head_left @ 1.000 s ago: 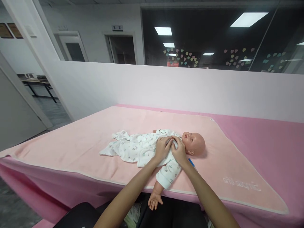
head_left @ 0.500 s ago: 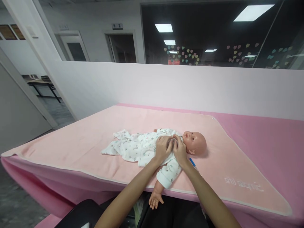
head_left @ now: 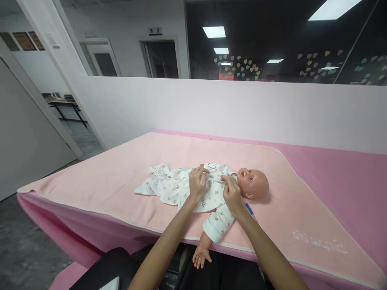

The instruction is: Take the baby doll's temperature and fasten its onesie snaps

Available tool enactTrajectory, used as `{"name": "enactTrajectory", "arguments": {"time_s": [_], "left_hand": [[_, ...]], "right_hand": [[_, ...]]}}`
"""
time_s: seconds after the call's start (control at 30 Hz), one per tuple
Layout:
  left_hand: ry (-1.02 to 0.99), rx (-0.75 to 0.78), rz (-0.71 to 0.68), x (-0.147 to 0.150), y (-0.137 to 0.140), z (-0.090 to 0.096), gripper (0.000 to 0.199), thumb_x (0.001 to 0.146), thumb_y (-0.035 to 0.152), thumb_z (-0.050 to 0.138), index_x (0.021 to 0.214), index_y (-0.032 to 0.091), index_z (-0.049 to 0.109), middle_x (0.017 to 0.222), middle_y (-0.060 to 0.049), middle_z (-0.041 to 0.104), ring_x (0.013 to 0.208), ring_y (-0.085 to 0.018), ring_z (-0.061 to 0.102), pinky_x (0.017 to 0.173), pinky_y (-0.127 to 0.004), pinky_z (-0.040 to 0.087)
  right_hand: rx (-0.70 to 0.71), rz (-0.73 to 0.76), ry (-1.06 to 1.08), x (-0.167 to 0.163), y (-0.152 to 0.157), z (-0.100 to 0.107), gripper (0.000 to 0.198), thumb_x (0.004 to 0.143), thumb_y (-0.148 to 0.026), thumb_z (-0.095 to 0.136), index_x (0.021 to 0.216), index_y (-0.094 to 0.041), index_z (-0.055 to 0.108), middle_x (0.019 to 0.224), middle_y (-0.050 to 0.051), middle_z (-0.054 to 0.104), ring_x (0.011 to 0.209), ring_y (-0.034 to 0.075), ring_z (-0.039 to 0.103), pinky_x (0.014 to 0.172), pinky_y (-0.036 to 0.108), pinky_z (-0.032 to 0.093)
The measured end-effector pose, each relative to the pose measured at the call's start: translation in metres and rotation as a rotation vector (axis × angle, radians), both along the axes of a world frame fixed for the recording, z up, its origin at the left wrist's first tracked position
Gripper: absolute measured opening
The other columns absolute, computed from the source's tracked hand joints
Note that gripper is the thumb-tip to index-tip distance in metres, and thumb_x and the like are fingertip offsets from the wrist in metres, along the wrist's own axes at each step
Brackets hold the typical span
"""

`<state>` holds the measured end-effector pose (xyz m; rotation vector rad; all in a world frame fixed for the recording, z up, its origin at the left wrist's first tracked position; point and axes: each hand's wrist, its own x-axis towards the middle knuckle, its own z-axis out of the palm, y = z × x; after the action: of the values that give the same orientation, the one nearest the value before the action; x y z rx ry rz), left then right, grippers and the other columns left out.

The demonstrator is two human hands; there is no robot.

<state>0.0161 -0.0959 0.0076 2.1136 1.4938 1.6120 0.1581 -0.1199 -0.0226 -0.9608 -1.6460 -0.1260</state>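
A baby doll (head_left: 255,183) lies on its back, head to the right, in a white printed baby gown (head_left: 216,189). My left hand (head_left: 198,181) rests over the gown's middle, its fingers bent but apart. Near the collar, my right hand (head_left: 232,193) is over the upper chest with fingers stretched towards the left. Both hands look open; their thumbs are mostly hidden. Between them, the gown's front shows. One doll hand (head_left: 202,257) hangs over the near edge, its sleeve running down from under my right wrist.
A pink blanket (head_left: 115,173) covers the table over a darker pink cloth (head_left: 347,177). A blue-capped pen-like thing (head_left: 249,209) lies beside my right forearm. Behind stands a white low wall (head_left: 226,108) with dark glass above. A doorway opens at the left.
My hands were together at the gown's chest and have moved apart. The left went towards the doll's legs; the right stayed near the collar. The view has shifted slightly.
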Motion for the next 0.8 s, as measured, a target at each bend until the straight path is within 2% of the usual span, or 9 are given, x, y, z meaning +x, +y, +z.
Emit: {"name": "enactTrajectory", "arguments": {"time_s": [0.1,0.23,0.53,0.67,0.8], "left_hand": [[0.157,-0.017,-0.094,-0.006,-0.002,-0.003,0.021,0.071,0.016,0.037,0.069,0.022,0.057,0.078,-0.002,0.061,0.080,-0.020,0.052,0.079,-0.036,0.035],[0.279,0.080,-0.156,-0.010,-0.009,-0.011,0.021,0.067,0.014,0.040,0.077,0.021,0.057,0.083,-0.003,0.061,0.080,-0.020,0.051,0.079,-0.036,0.036],[0.284,0.189,-0.049,-0.003,-0.019,-0.017,0.009,0.075,0.018,0.045,0.076,0.021,0.054,0.081,-0.002,0.061,0.080,-0.018,0.053,0.080,-0.035,0.036],[0.299,0.201,-0.059,-0.003,-0.018,-0.018,0.007,0.076,0.018,0.044,0.077,0.020,0.051,0.080,-0.002,0.061,0.079,-0.017,0.053,0.080,-0.034,0.037],[0.284,0.206,-0.102,-0.003,-0.015,-0.021,0.013,0.083,0.017,0.038,0.083,0.020,0.051,0.078,0.000,0.062,0.074,-0.014,0.055,0.088,-0.035,0.036]], "right_hand": [[-0.008,-0.007,-0.014,0.000,-0.002,0.001,0.039,0.077,-0.001,0.029,0.097,-0.019,0.058,0.082,0.005,0.062,0.084,0.018,0.056,0.079,0.035,0.047],[-0.046,-0.024,-0.046,0.000,-0.002,0.001,0.037,0.076,-0.001,0.030,0.092,-0.019,0.059,0.075,0.005,0.058,0.076,0.018,0.052,0.070,0.032,0.045],[-0.042,0.004,-0.102,-0.001,-0.009,0.005,0.031,0.072,-0.004,0.036,0.088,-0.018,0.058,0.076,0.005,0.057,0.077,0.019,0.051,0.071,0.032,0.041],[-0.053,0.024,-0.124,-0.002,-0.010,0.006,0.025,0.072,-0.007,0.041,0.086,-0.018,0.058,0.080,0.005,0.060,0.080,0.019,0.052,0.074,0.032,0.040],[-0.038,0.010,-0.142,-0.003,-0.007,0.004,0.018,0.075,-0.010,0.044,0.082,-0.019,0.058,0.080,0.004,0.061,0.080,0.019,0.052,0.074,0.032,0.038]]}}
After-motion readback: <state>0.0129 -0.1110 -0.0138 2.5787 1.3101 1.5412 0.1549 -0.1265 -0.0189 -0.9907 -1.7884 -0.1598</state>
